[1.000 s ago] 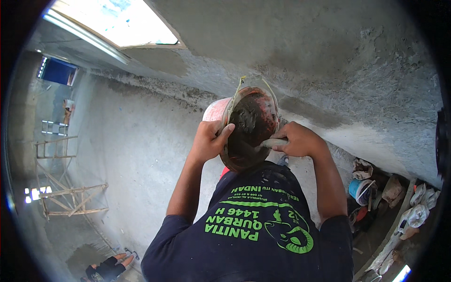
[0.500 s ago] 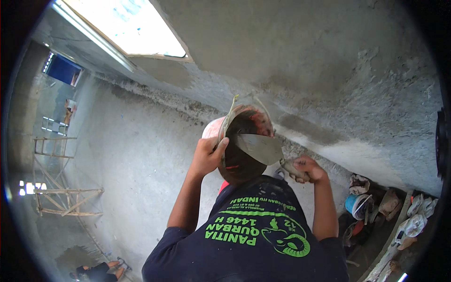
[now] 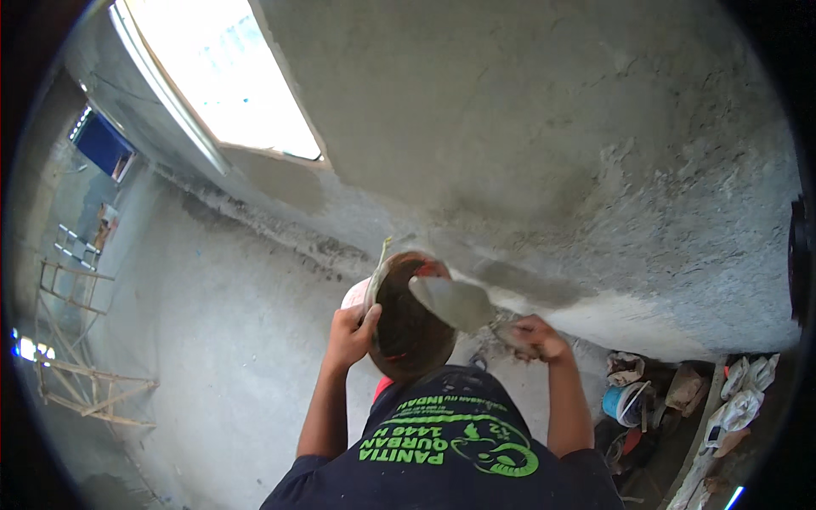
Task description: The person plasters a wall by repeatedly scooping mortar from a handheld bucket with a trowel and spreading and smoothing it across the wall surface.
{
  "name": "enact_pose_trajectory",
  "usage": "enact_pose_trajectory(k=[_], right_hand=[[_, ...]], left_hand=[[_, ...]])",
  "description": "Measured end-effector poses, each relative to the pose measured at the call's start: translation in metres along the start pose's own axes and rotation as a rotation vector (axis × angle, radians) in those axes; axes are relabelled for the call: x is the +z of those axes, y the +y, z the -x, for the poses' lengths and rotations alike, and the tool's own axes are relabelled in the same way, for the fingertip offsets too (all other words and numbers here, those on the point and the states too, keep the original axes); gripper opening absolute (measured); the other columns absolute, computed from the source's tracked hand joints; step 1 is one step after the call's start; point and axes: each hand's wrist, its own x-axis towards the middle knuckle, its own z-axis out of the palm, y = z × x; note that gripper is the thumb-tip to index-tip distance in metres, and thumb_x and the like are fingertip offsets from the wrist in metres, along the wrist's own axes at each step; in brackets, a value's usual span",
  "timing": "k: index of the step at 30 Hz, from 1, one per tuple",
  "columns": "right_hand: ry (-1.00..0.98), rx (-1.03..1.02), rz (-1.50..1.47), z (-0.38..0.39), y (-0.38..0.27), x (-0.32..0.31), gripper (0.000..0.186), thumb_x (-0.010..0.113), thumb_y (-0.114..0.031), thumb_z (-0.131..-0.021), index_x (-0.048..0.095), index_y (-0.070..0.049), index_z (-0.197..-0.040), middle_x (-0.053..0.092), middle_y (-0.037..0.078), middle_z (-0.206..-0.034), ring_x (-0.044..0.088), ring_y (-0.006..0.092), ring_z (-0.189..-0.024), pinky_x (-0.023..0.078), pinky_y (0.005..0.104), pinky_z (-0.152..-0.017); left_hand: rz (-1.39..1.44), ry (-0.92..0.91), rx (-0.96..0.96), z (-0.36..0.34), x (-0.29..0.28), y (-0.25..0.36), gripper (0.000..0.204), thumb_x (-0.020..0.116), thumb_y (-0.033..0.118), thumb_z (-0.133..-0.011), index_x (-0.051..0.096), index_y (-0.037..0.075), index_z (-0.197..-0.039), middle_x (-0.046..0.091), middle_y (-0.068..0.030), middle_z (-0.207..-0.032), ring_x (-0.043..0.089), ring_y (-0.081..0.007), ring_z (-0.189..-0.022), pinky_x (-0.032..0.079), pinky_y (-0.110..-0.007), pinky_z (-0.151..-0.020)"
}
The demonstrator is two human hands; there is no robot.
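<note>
My left hand (image 3: 350,336) grips the rim of a mortar-stained bucket (image 3: 414,344), which is tilted so that its dark inside faces me. A thin cord handle stands up from the bucket's rim. Closed around the handle of a trowel, my right hand (image 3: 537,338) is to the right of the bucket. The trowel's broad grey blade (image 3: 455,302) lies across the bucket's mouth, somewhat blurred. How much mix sits in the bucket cannot be made out.
A rough plastered wall (image 3: 510,110) rises ahead, with a bright window opening (image 3: 225,76) at upper left. Wooden scaffolding (image 3: 98,382) stands at far left. At right lie a blue-and-white bucket (image 3: 625,403) and several crumpled bags (image 3: 739,412) beside a plank.
The bucket, trowel and both hands appear lower and slightly left in the picture as the view shifts. The trowel blade has turned a little over the bucket's mouth. Both grips stay.
</note>
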Motion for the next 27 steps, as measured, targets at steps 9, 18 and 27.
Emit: enact_pose_trajectory(k=[9, 18, 27], right_hand=[[-0.094, -0.141, 0.006, 0.004, -0.01, 0.007, 0.036, 0.07, -0.018, -0.095, 0.067, 0.005, -0.122, 0.072, 0.008, -0.09, 0.061, 0.0122, -0.064, 0.047, 0.0272, -0.054], [-0.031, -0.803, -0.169, 0.069, -0.126, 0.041, 0.051, 0.068, -0.024, -0.092, 0.057, 0.01, -0.13, 0.065, 0.011, -0.086, 0.063, 0.0171, -0.067, 0.047, 0.0317, -0.053], [1.262, -1.333, 1.255, 0.052, -0.195, 0.035, 0.053, 0.066, -0.014, -0.096, 0.053, 0.0, -0.145, 0.063, 0.017, -0.108, 0.065, 0.0233, -0.073, 0.054, 0.0349, -0.061]], left_hand=[[0.021, 0.009, -0.058, 0.0, -0.001, -0.015, 0.043, 0.063, 0.024, -0.102, 0.052, 0.0, -0.068, 0.046, 0.0049, -0.062, 0.041, -0.0063, -0.06, 0.035, -0.031, -0.052], [0.113, 0.079, -0.034, 0.001, 0.0, -0.017, 0.043, 0.063, 0.023, -0.104, 0.056, -0.001, -0.069, 0.051, 0.004, -0.059, 0.045, -0.0057, -0.057, 0.038, -0.029, -0.05], [0.204, 0.031, -0.159, -0.001, -0.004, -0.024, 0.039, 0.061, 0.022, -0.105, 0.059, -0.002, -0.073, 0.054, 0.0042, -0.062, 0.047, -0.0052, -0.058, 0.039, -0.028, -0.051]])
